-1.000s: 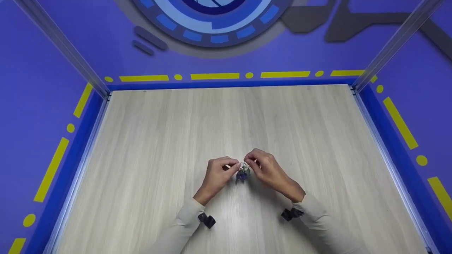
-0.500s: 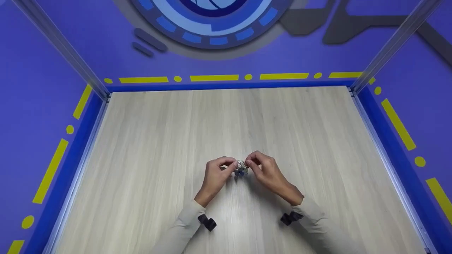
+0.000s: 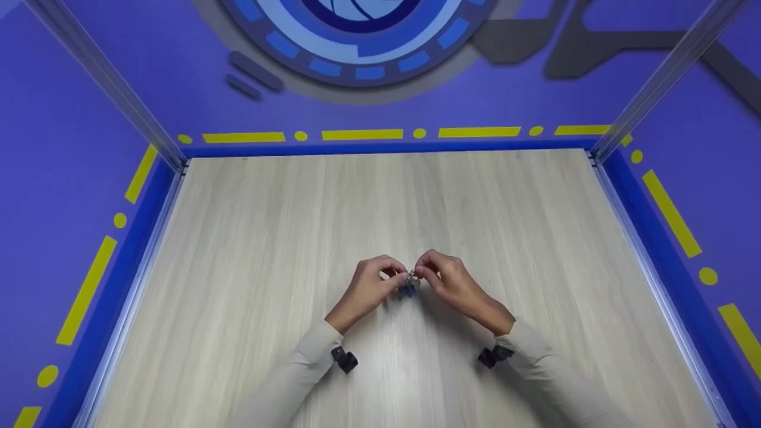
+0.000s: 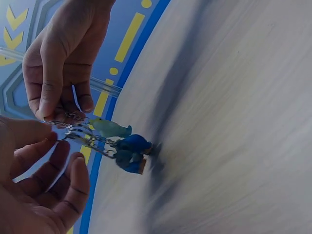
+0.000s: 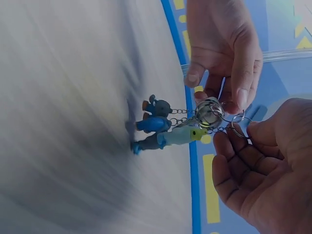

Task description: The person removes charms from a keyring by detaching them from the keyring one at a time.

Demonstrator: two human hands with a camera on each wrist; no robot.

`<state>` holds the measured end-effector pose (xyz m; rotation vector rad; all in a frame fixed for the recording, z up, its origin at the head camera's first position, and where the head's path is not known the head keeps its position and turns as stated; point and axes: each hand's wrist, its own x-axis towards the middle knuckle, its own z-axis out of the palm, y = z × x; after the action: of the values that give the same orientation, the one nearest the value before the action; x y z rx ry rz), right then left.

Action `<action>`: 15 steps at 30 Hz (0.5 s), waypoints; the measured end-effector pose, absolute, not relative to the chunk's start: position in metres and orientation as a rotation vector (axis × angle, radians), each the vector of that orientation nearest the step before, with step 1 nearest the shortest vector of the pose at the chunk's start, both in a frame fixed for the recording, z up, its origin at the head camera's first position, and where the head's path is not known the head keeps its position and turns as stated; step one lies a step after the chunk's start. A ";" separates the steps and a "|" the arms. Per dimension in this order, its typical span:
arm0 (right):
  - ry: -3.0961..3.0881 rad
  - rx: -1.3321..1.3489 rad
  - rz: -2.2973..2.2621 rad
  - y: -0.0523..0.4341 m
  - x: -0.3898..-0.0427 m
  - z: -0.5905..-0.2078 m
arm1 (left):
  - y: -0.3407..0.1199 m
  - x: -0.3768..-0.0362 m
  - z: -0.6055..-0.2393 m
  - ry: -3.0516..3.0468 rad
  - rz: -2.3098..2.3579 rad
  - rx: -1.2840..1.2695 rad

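Between my two hands hangs a bunch of keychains (image 3: 409, 289) with small figurines on chains. My left hand (image 3: 368, 285) pinches the metal rings between thumb and index finger. From the other side, my right hand (image 3: 453, 285) pinches a key ring (image 5: 238, 127) at the top of the bunch. In the left wrist view a pale green figurine (image 4: 111, 128) and a blue figurine (image 4: 134, 143) dangle from the chains. The right wrist view shows a dark grey figurine (image 5: 161, 107) with orange feet beside them. Fingertips partly hide where the rings join.
Below the hands lies a pale wood-grain table (image 3: 380, 208). Blue walls (image 3: 148, 89) with yellow markings enclose it at the back and sides, with metal rails along the edges. Black wrist cameras (image 3: 344, 359) sit at both sleeves.
Both hands stay close together and shift only slightly. The left hand has moved a little up and right since half a second ago, and the hanging figurines have turned and swung.
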<state>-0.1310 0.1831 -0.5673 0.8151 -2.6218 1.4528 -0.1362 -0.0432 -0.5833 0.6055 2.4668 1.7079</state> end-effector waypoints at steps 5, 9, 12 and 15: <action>-2.693 0.826 1.368 0.186 -0.141 -0.566 | -0.039 -0.149 -0.577 2.475 1.613 0.645; -2.688 0.837 1.338 0.187 -0.147 -0.568 | -0.037 -0.158 -0.575 2.458 1.588 0.621; -2.690 0.843 1.337 0.188 -0.150 -0.569 | -0.035 -0.162 -0.573 2.436 1.585 0.602; -2.694 0.847 1.347 0.189 -0.152 -0.570 | -0.034 -0.165 -0.572 2.414 1.581 0.590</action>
<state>-0.1520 0.1893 -0.5698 0.8475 -2.6940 1.3467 -0.1650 -0.0339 -0.5725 0.5901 2.4137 1.5815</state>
